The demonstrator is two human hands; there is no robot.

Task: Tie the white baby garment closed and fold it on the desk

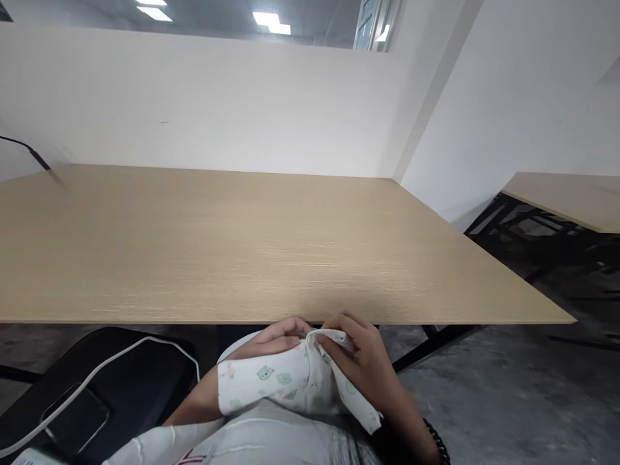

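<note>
A white cloth (271,381) printed with small green animal faces lies across my lap, below the table's front edge. It drapes over part of my left forearm. My left hand (278,337) has its fingers curled at the cloth's upper edge, holding it there; the fingertips are partly hidden. On the other side, my right hand (356,345) pinches a folded edge of the same cloth between thumb and fingers. From that fold a narrow strip of the cloth hangs down toward my right wrist, which wears a dark beaded bracelet (436,440).
In front of me stretches a light wooden table (271,245) against a white wall. At its far left a thin black stalk (39,158) rises. A black chair (145,381) with a white cable (104,365) across it stands at my left. Another table (571,197) is at the right.
</note>
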